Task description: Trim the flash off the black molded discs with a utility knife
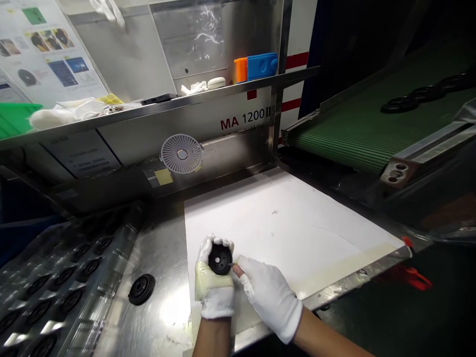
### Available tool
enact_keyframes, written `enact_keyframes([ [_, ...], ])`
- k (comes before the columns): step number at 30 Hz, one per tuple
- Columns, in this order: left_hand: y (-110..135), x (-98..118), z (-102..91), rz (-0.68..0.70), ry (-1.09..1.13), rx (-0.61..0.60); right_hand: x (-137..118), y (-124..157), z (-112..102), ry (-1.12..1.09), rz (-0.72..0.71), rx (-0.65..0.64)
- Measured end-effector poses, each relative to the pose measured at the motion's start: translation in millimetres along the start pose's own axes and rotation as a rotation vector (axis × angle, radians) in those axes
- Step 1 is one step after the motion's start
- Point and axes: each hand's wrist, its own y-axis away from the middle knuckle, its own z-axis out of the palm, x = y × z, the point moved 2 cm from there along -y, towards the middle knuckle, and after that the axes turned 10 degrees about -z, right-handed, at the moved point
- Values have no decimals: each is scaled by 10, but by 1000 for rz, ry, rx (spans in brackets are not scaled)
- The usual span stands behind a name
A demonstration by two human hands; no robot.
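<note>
Gloved hands [268, 291] at black disc [224, 259], white sheet [297, 223] beneath

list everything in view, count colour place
table: 1, silver, foreground
sheet: 1, white, on table
held disc: 1, black, over sheet
loose disc: 1, black, on table
tray: at least 1, clear, far left
tray discs: several, black, in tray
conveyor: 1, green, right
conveyor discs: about 3, black, on top
fan: 1, white, back
shelf: 1, silver, back
blocks: 2, orange/blue, on shelf
small items: several, mixed, on shelf
bin: 1, green, left
poster: 1, mostly white, upper left
left hand, right hand: 1 each, white-gloved, centre
</note>
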Motion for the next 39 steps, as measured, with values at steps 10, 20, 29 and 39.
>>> enact_keyframes([
  [10,52,94,-36,-94,-205,58,-25,-36,-37,-81,-34,-41],
  [20,-6,91,5,-25,-101,60,-31,-13,1,57,-31,0],
  [29,61,81,-9,12,-164,31,-111,53,4,43,-51,-49],
  [39,62,155,-23,-124,-258,-7,-38,23,-43,58,-3,-25],
])
